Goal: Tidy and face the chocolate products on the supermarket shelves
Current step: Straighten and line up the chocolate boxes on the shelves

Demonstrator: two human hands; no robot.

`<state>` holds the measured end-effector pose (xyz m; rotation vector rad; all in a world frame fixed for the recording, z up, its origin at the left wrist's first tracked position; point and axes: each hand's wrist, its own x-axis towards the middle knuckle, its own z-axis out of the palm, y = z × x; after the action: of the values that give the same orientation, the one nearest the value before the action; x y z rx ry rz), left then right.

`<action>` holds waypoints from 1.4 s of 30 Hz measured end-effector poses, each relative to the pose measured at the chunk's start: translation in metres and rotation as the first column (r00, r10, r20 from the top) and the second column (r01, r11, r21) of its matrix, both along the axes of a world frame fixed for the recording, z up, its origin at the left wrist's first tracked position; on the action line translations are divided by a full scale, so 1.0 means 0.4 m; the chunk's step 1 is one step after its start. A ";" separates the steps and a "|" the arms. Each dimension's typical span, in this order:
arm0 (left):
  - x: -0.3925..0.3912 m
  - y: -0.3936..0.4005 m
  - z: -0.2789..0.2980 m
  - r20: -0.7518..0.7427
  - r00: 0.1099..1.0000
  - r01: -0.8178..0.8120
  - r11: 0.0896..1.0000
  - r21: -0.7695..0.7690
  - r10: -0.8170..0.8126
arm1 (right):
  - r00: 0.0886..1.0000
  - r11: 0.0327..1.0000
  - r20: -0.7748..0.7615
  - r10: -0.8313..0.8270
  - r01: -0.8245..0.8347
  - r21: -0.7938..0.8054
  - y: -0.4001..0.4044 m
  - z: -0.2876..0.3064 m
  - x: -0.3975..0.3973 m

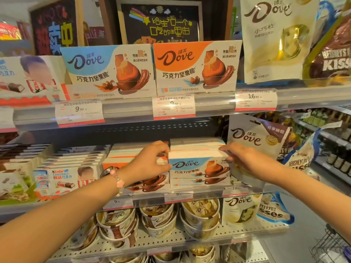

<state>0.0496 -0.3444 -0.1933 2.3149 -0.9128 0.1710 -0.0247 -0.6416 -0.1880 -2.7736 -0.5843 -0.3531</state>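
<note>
Blue Dove box [197,168] sits clamped between left hand [150,164] fingers and right hand [241,158] fingers

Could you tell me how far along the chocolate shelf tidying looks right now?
Top-shelf Dove boxes already face front. In hand: left hand and right hand grip the blue Dove box on the middle shelf. Left: the leaning Dove pouch and jumbled cups below.

A single head-worn wide-angle view faces the shelves [117,111] straight on at arm's reach, tilted slightly down, both forearms entering from the lower corners.
</note>
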 end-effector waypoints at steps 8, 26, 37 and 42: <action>-0.002 0.005 -0.013 0.023 1.000 0.010 0.980 0.201 -0.015 | 0.980 0.991 0.199 0.027 0.000 -0.134 0.000 -0.053 0.019; 0.021 0.005 -0.026 -0.001 0.999 0.033 0.988 0.151 -0.033 | 0.969 0.988 -0.232 -0.085 0.052 -0.146 0.105 0.067 0.199; 0.021 0.020 -0.005 0.022 0.996 0.078 0.982 0.171 -0.083 | 0.940 0.878 -0.312 -0.134 -0.033 -0.478 0.166 0.126 0.227; 0.033 0.125 0.031 0.049 0.998 -0.053 0.973 0.224 0.043 | 0.945 0.886 -0.292 -0.149 -0.004 -0.464 0.165 0.120 0.211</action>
<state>0.0629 -0.2946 -0.1809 2.5528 -0.9401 0.1458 0.0598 -0.5757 -0.1401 -3.2118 -0.5349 0.2653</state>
